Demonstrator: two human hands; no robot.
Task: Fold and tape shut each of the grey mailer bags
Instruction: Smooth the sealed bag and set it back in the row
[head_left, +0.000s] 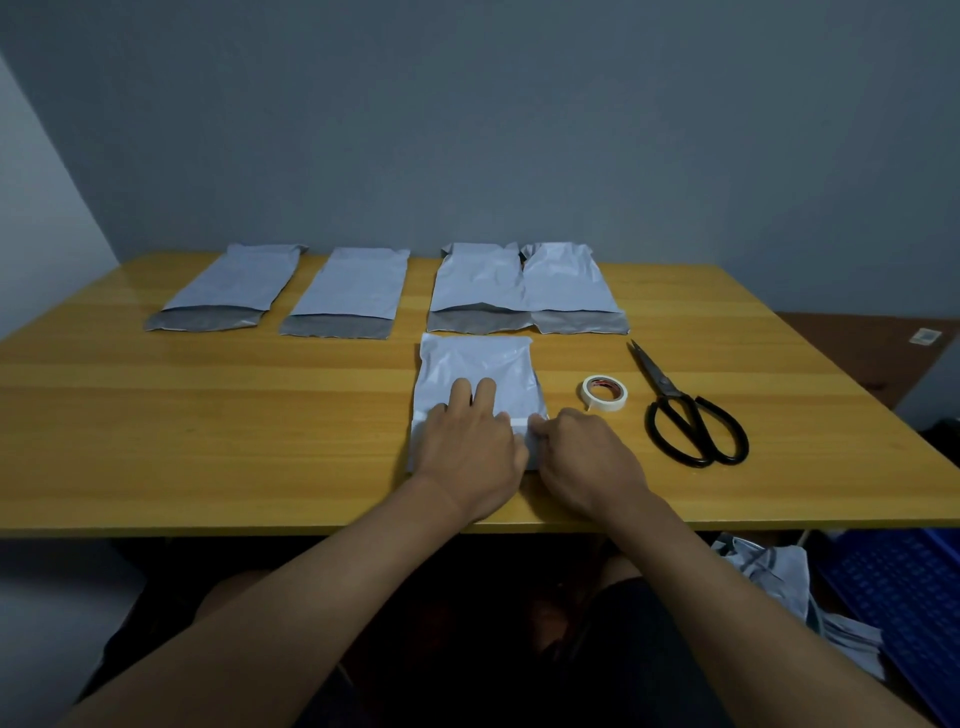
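Your left hand (470, 441) presses flat, fingers straight, on the nearest mailer bag (480, 369) at the table's (208, 415) front edge, while your right hand (582, 452) pinches its folded flap (the fold looks nearly made). Next, I judge, keep that fold pinned and reach for the tape roll (604, 393) beside the scissors (685, 410); four bags (353, 283) wait behind.

I sit in what looks like a small home packing corner. My wooden table (208, 415) stands against a bare grey wall (467, 130) at twelve o'clock. A blue plastic crate (904, 597) and loose grey bags (779, 571) lie on the floor at four o'clock, a brown surface (872, 353) at two o'clock.
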